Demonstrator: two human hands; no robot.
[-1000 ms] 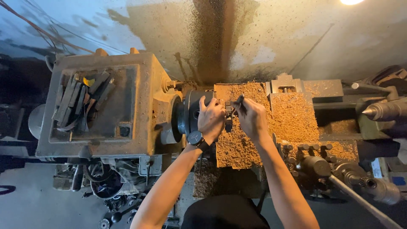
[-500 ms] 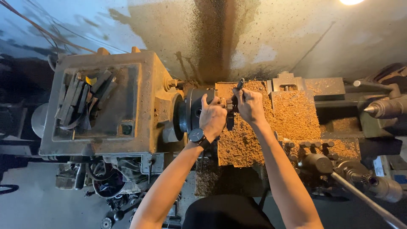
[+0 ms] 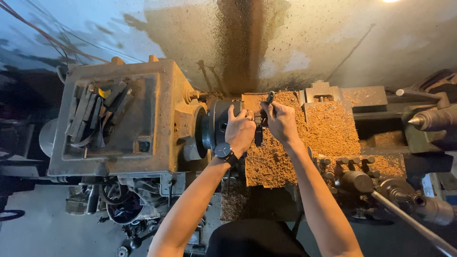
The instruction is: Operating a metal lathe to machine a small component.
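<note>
I looked down on the lathe (image 3: 143,119), its headstock to the left with a tray of loose tools (image 3: 95,114) on top, and its bed buried in brown wood shavings (image 3: 328,128) that also streaked the wall behind. The dark round chuck (image 3: 216,126) sat just right of the headstock, and my left hand (image 3: 240,131), wristwatch (image 3: 223,151) showing, lay curled over its face to steady it. My right hand (image 3: 281,121) was closed around a dark metal key (image 3: 261,126) standing in the chuck between both hands, its handle poking up past my fingers. I judged the step wanted the key seated square and turned firmly while the left hand braced the chuck.
</note>
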